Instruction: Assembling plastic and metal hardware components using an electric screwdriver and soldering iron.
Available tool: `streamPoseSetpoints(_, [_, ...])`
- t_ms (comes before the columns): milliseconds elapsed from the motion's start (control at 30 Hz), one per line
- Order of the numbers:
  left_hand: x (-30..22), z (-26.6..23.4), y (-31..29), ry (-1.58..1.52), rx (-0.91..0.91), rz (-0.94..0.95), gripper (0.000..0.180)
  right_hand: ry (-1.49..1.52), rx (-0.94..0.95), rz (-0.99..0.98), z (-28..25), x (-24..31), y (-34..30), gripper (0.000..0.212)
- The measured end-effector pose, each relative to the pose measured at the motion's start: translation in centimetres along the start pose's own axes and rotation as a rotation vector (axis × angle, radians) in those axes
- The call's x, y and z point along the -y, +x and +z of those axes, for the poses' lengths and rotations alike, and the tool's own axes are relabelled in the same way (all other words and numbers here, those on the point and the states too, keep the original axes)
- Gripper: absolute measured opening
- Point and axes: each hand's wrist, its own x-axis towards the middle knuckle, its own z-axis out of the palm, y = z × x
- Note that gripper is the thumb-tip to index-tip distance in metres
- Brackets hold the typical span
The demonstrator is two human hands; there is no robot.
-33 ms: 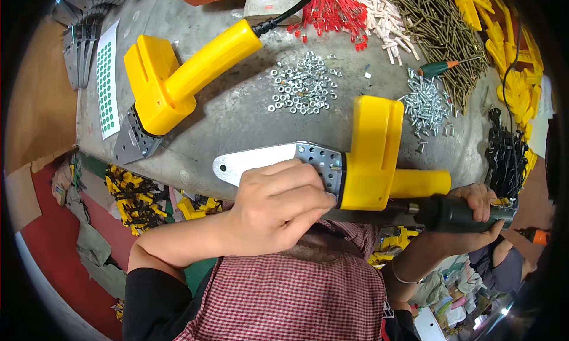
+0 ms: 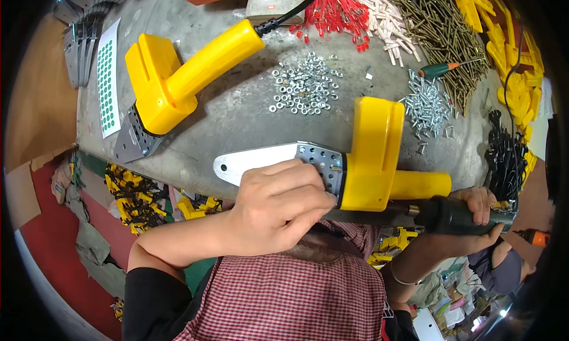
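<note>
A yellow plastic tool body [image 2: 373, 163], fitted with a perforated metal guard [image 2: 323, 158] and a flat silvery plate [image 2: 237, 163], lies at the table's near edge, its handle to the right. My left hand [image 2: 281, 201] is closed on the perforated guard, fingertips at its near side; what the fingers pinch there is partly hidden. In my right hand [image 2: 479, 206] is a black electric screwdriver [image 2: 447, 215], held level below the yellow handle. Its shaft points left toward the guard; the tip is out of sight behind the yellow body.
A second yellow tool [image 2: 163, 95] with a cord lies at the left, near a sheet of green stickers [image 2: 108, 80]. Loose nuts [image 2: 305, 86], screws [image 2: 427, 107], long bolts [image 2: 438, 41], red indicator lights [image 2: 335, 15] and a green-handled screwdriver [image 2: 438, 69] spread over the far side.
</note>
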Motion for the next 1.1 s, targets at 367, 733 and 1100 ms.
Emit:
streamPoseSetpoints(367, [-0.3, -2.5, 0.1, 0.371, 0.044, 0.091, 0.038, -0.623, -0.125, 0.016, 0.0, 7.7, 3.8, 0.066])
streamPoseSetpoints(733, [-1.8, -5.7, 1.1, 0.482, 0.035, 0.123, 0.041, -1.747, 0.714, -0.275, 3.2, 1.5, 0.1, 0.021])
streamPoseSetpoints(1100, [3.5, -21.0, -8.5, 0.89, -0.831, -0.497, 0.036, -2.109, 0.777, -0.168, 7.6, -2.9, 4.9, 0.043])
